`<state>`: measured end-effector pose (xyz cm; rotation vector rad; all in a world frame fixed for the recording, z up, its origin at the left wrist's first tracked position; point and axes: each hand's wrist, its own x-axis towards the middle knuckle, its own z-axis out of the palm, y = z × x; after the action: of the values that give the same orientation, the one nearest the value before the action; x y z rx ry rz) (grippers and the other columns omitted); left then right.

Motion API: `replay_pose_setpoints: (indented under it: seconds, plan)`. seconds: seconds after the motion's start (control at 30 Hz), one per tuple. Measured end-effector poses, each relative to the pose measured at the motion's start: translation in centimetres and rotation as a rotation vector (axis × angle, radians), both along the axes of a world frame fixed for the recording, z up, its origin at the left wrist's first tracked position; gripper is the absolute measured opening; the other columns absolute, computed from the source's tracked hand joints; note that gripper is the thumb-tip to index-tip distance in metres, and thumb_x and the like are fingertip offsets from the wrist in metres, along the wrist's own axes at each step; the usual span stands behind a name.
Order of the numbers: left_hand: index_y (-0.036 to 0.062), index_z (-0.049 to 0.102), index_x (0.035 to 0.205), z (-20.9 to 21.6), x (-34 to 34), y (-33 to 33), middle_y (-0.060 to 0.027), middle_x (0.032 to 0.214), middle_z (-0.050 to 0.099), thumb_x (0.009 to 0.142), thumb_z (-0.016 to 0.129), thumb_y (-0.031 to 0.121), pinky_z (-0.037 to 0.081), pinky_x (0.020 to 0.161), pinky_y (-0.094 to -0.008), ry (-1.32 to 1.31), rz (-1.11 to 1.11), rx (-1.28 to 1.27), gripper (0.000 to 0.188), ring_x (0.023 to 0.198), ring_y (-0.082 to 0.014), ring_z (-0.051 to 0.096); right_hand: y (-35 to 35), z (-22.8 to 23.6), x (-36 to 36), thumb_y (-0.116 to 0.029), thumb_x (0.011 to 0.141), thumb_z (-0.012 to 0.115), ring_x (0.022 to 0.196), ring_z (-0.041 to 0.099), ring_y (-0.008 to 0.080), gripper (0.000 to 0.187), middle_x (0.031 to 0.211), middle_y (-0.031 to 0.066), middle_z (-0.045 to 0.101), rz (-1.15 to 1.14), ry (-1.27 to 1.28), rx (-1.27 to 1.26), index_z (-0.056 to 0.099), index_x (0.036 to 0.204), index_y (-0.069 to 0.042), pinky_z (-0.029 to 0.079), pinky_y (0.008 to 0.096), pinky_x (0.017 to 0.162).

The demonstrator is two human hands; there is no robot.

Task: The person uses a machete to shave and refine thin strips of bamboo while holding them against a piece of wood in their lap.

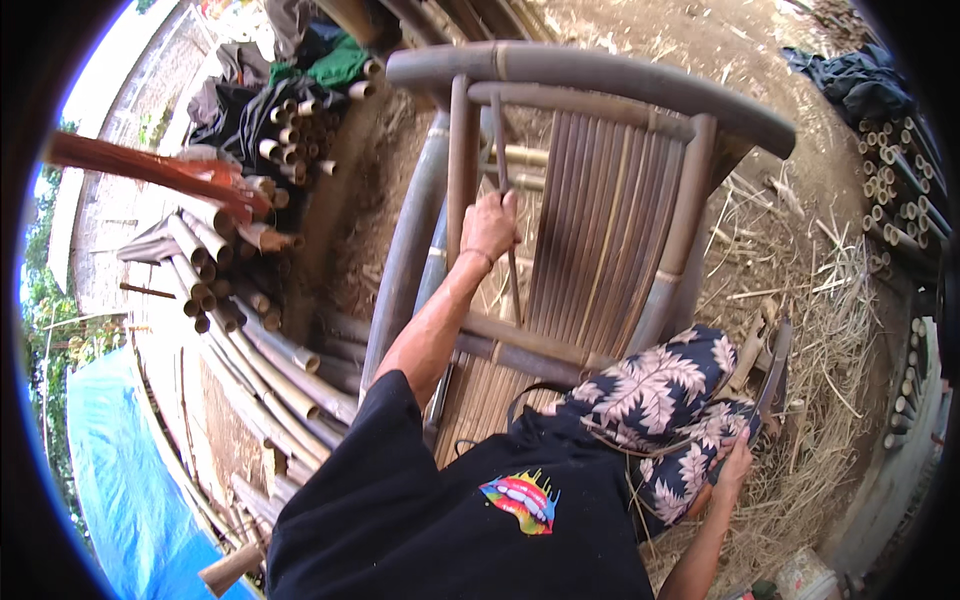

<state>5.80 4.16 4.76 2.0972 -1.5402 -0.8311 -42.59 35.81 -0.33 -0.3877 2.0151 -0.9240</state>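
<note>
A brown bamboo chair (pixel 680 235) stands in front of me, with dark slats (pixel 600 210) side by side over much of its backrest. My left hand (pixel 490 225) is closed round a thin bamboo slat (pixel 514 285), which stands nearly upright within the frame, left of the others. A gap separates that slat from the rest. Low at my right side, my right hand (pixel 735 462) grips a machete (pixel 772 375), its long dark blade pointing up and away from me. Most of the machete's handle is hidden by my fingers. Beneath my leg lies the slatted seat (pixel 480 405).
Cut bamboo poles (pixel 265 370) lie stacked at the left, beside a blue tarp (pixel 130 470). More bamboo ends (pixel 890 185) are piled at the far right under dark cloth (pixel 850 85). Shavings (pixel 820 400) litter the ground at right, with a bucket (pixel 805 575) near the lower edge.
</note>
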Motion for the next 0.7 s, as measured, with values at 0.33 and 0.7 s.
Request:
replay_pose_setpoints:
  seconds: [0.33,0.7]
  plan:
    - [0.0108,0.032,0.146,2.1,-1.7,-3.7,-0.0299,0.104,0.064,0.088,0.051,0.021,0.048,0.089,-0.0485,-0.236,0.023,-0.652,0.061,0.098,-0.0466,0.061,2.0,-0.4,-1.4,-0.059,0.096,0.043,0.040,0.043,0.0119,0.059,0.054,0.0002,0.042,-0.123,-0.051,-0.054,0.052,0.079,-0.003,0.038,0.0262,0.037]
    - [0.0201,0.024,0.151,4.3,-0.1,-6.2,-0.0270,0.120,0.060,0.084,0.049,0.007,0.045,0.097,-0.0440,-0.302,0.133,-0.047,0.073,0.114,-0.0405,0.057,3.4,-0.7,-1.9,-0.063,0.092,0.048,0.040,0.043,0.0095,0.059,0.053,-0.0022,0.044,-0.209,-0.125,-0.123,0.053,0.080,-0.006,0.037,0.0236,0.038]
